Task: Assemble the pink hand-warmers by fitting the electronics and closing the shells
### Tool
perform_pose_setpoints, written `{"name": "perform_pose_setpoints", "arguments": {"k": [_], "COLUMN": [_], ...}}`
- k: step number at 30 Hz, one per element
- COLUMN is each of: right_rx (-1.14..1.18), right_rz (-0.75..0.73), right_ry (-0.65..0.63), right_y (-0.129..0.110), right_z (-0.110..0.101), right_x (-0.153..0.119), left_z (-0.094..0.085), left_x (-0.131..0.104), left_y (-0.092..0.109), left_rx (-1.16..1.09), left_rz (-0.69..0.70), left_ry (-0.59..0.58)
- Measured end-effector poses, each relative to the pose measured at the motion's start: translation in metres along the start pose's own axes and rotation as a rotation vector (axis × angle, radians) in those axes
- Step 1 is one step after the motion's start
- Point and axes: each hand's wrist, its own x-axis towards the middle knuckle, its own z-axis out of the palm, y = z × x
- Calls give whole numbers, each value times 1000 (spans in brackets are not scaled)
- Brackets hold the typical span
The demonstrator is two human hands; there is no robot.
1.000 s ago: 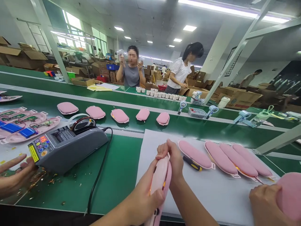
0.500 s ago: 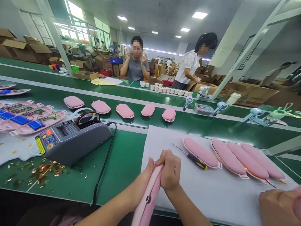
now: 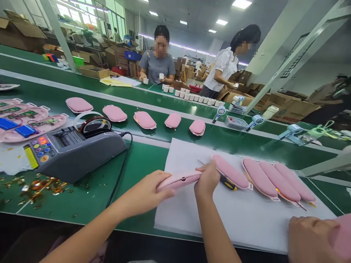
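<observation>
A pink padded case (image 3: 179,179) is held edge-on above the white sheet (image 3: 175,215), a small dark slot showing in its seam. My left hand (image 3: 156,188) grips its left end, thumb on the near side and fingers behind. Around the right end is my right hand (image 3: 207,179), its fingers curled. Just right of that hand lies another pink case (image 3: 230,171), with a yellow-and-black screwdriver (image 3: 229,183) partly under its edge. Three more pink cases (image 3: 260,179) lie side by side farther right on the sheet.
A grey tape dispenser (image 3: 82,153) with a black cable stands left, beside tape scraps (image 3: 41,188). Open pink shells (image 3: 49,122) lie behind it. Pink cases (image 3: 145,119) line the green belt. Another person's hand (image 3: 309,237) holds a pink piece at lower right. Two people work across.
The held case has swung from nearly upright to roughly level and moved up. My left hand now grips its left end; my right hand moved slightly right. The person opposite has lowered both hands.
</observation>
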Motion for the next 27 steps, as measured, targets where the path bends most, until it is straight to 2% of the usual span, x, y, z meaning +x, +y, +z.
{"name": "perform_pose_setpoints", "arguments": {"k": [1,3,6,7,9,12,17,22,27], "right_rx": [-19,-108,-371,-425,-444,-414,-497,-583,-651], "right_rz": [8,-100,-550,-690,-834,-899,-949,-935,-883], "right_ry": [11,-103,-438,-509,-550,-562,-632,-505,-513], "right_y": [5,14,23,25,28,31,30,27,22], "right_z": [-7,-23,-45,-50,-54,-49,-35,-18,-6], "right_x": [-1,-6,-20,-22,-23,-16,-4,-9,-9], "left_z": [1,7,19,23,29,35,34,38,39], "left_x": [-5,-11,-10,-8,-4,2,15,34,39], "left_y": [-7,-21,-35,-37,-40,-42,-39,-32,-35], "left_rx": [76,162,216,242,320,430,455,412,398], "left_rz": [-3,10,89,140,262,391,422,315,227], "left_ry": [46,128,286,347,475,601,640,773,767]}}
